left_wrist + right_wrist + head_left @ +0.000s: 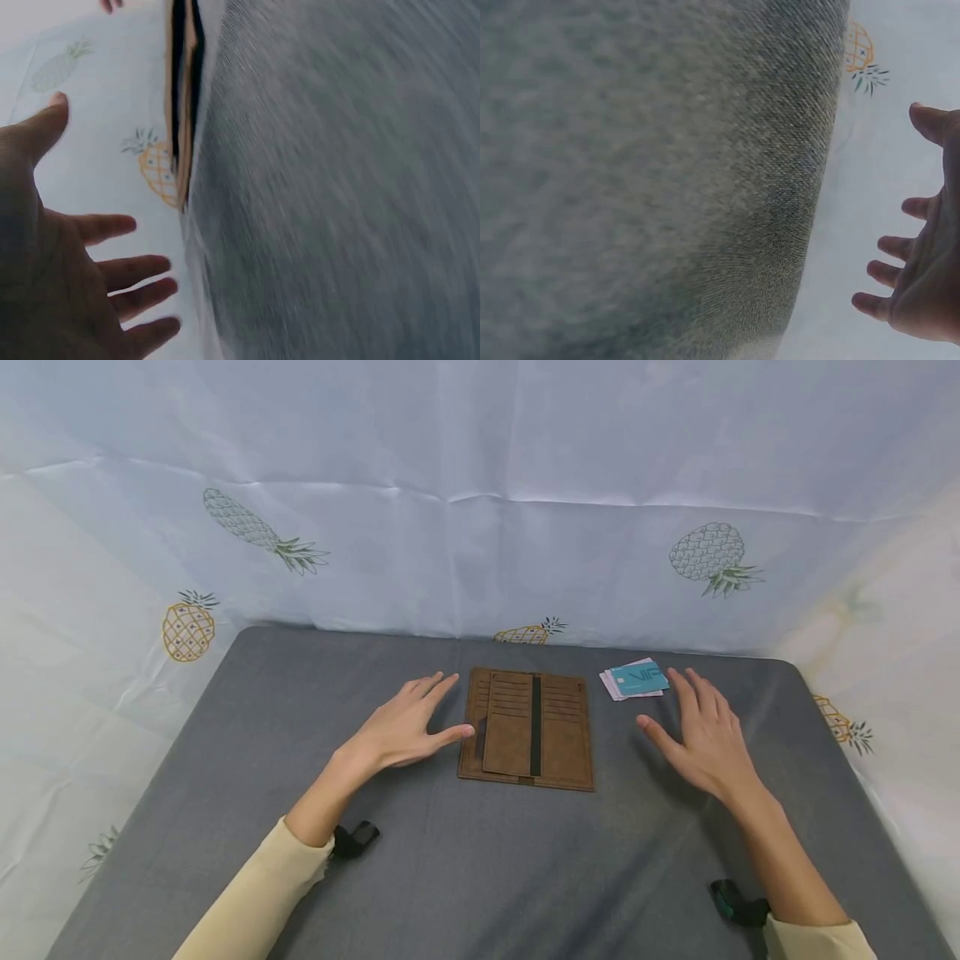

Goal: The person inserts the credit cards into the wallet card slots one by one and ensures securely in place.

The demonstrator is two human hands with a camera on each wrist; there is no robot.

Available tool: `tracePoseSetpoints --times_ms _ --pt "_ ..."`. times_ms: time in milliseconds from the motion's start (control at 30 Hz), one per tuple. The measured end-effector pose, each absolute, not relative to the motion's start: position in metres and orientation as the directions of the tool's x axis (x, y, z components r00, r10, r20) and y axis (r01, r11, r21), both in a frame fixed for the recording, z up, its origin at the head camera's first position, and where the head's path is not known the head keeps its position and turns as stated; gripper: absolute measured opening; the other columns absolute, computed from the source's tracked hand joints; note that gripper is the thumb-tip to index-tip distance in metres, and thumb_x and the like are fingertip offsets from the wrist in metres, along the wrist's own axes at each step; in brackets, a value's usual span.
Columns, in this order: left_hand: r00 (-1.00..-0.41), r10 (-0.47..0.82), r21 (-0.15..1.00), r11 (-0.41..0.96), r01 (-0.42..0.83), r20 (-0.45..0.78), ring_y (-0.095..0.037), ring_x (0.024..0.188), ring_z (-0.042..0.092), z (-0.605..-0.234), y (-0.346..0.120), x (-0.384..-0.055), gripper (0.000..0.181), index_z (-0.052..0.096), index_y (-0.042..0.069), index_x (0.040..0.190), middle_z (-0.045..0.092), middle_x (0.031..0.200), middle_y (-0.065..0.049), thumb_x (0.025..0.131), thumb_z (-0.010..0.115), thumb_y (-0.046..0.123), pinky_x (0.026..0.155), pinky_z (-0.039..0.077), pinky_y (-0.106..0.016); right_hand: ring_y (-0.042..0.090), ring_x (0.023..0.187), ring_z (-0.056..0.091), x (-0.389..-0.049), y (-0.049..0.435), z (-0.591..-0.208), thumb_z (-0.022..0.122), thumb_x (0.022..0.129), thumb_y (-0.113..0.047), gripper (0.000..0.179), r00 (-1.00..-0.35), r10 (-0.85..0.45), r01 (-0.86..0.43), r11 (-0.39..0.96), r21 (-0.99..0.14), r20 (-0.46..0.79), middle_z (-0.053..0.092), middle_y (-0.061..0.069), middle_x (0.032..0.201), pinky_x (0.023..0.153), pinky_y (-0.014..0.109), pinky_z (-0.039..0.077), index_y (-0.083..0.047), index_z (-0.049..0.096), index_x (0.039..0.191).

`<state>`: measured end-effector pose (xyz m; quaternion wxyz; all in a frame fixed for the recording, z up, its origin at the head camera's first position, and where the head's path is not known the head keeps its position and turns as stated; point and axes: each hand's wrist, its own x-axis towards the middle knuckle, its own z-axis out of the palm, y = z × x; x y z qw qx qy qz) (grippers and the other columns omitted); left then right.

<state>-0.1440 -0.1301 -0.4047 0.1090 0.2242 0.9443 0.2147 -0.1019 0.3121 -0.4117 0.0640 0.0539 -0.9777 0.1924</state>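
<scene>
A brown wallet point(510, 739) lies unfolded on the grey tabletop, with card slots on both sides and a dark band down its middle. To its right is a small pile of cards point(640, 678), a teal one on top of paler ones. My left hand point(405, 724) hovers at the wallet's left edge, fingers spread and holding nothing. Just below and right of the cards is my right hand point(705, 739), fingers extended, thumb apart, also holding nothing. The left wrist view catches the wallet point(184, 97) edge-on, beyond the left fingers.
A grey cloth covers the table point(450, 877). Behind it and at both sides hangs a pale curtain point(480, 560) printed with pineapples. A black wrist camera point(358, 839) sits under the left forearm, and another black device point(738, 903) is on the right wrist.
</scene>
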Motion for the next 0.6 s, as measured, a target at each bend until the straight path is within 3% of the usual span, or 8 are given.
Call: tracePoseSetpoints --times_ms 100,200,600 --pt "-0.867 0.476 0.542 0.772 0.332 -0.148 -0.042 0.166 0.029 -0.405 -0.123 -0.144 0.091 0.029 0.017 0.173 0.034 0.178 -0.017 0.103 0.060 0.067 0.122 0.042 -0.071 0.067 0.150 0.031 -0.108 0.312 -0.412 0.063 0.104 -0.055 0.089 -0.986 -0.072 -0.128 0.907 -0.402 0.151 0.032 0.038 0.168 0.109 0.090 0.029 -0.001 0.033 0.168" --pt "-0.853 0.494 0.592 0.743 0.312 -0.170 -0.041 0.166 0.029 -0.406 -0.116 -0.145 0.088 0.030 0.014 0.173 0.036 0.176 -0.018 0.105 0.058 0.064 0.127 0.037 -0.069 0.067 0.149 0.032 -0.114 0.312 -0.412 0.064 0.105 -0.054 0.087 -0.988 -0.064 -0.120 0.893 -0.434 0.142 0.036 0.039 0.165 0.109 0.089 0.030 0.001 0.035 0.166" --pt "-0.839 0.520 0.677 0.677 0.290 -0.161 -0.045 0.160 0.033 -0.411 -0.105 -0.155 0.080 0.032 0.006 0.170 0.038 0.174 -0.022 0.109 0.060 0.049 0.127 0.034 -0.069 0.063 0.145 0.036 -0.145 0.316 -0.415 0.064 0.106 -0.046 0.084 -0.996 -0.047 -0.080 0.848 -0.524 0.076 0.043 0.043 0.157 0.114 0.078 0.031 0.012 0.036 0.161"
